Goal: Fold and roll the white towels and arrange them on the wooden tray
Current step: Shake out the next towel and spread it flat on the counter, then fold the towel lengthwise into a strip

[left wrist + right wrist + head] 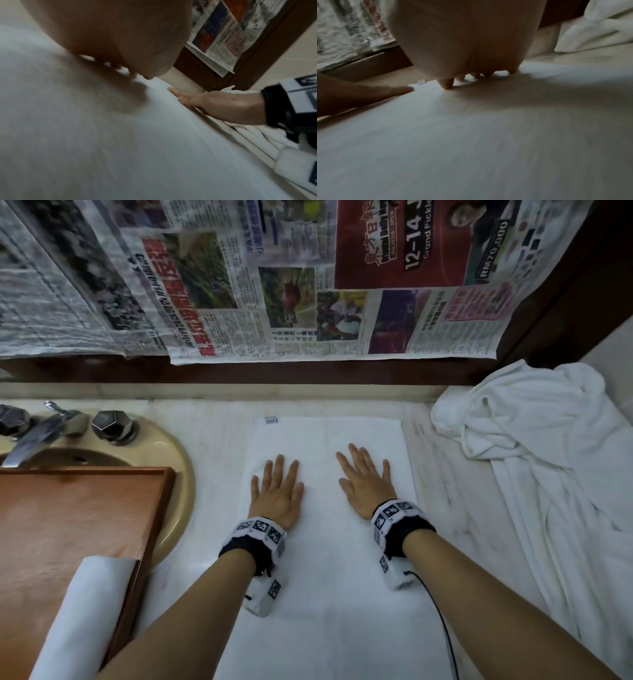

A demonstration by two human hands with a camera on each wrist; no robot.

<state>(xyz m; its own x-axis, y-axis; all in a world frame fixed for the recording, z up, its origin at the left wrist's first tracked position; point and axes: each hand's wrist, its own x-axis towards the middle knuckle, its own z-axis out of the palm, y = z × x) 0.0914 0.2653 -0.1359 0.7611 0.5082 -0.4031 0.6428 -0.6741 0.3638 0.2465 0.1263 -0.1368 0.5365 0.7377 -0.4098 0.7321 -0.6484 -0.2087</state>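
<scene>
A white towel (325, 559) lies folded into a long strip on the marble counter, running from near me to the back wall. My left hand (278, 491) and right hand (364, 479) both press flat on its far half, palms down, fingers straight and spread. From the left wrist view the towel (120, 142) fills the frame, with the right hand (214, 102) flat on it beyond my own palm. In the right wrist view the towel (488, 135) lies under the right hand's fingertips (447, 84). A rolled white towel (85, 611) rests on the wooden tray (68, 508) at the left.
The tray sits over a beige sink (178, 474) with a chrome tap (37, 433). A heap of unfolded white towels (531, 457) covers the counter's right side. Newspaper (274, 285) hangs on the wall behind.
</scene>
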